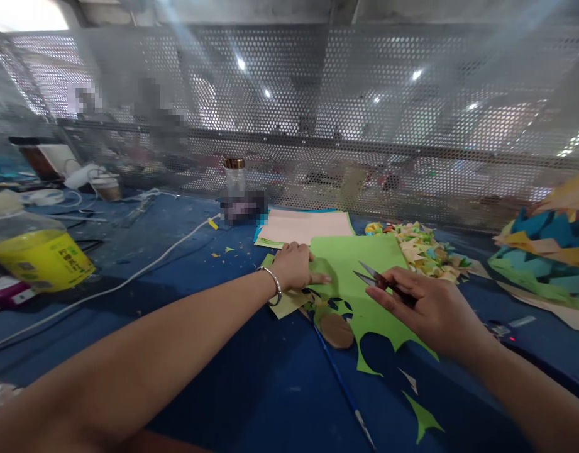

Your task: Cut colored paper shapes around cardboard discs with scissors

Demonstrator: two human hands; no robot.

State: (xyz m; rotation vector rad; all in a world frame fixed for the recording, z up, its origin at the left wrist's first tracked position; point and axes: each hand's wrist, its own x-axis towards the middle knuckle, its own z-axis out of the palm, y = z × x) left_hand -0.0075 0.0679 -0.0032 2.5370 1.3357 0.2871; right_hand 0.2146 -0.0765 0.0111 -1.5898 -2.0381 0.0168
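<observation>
My left hand [296, 270], with a silver bangle at the wrist, is at the left edge of a light green paper sheet [371, 258]. Its thumb lies across the sheet and the other fingers are bent over the edge. In my right hand [421, 308] is a pair of scissors [376, 277], blades slightly apart and pointing left over the sheet. Rounded cut-outs mark the sheet's lower edge. Below the left hand lie a round brown cardboard disc [337, 331], a blue paintbrush [339, 374] and small green cut pieces. A green scrap [422, 416] lies nearer me.
Behind the sheet is a stack of pale pink paper [308, 225]. Folded paper pieces [425, 248] are heaped at right, beside a layered paper construction [544, 258]. A yellow-labelled bottle [39, 251] and white cable [143, 267] are at left. A perforated metal screen [289, 94] stands behind.
</observation>
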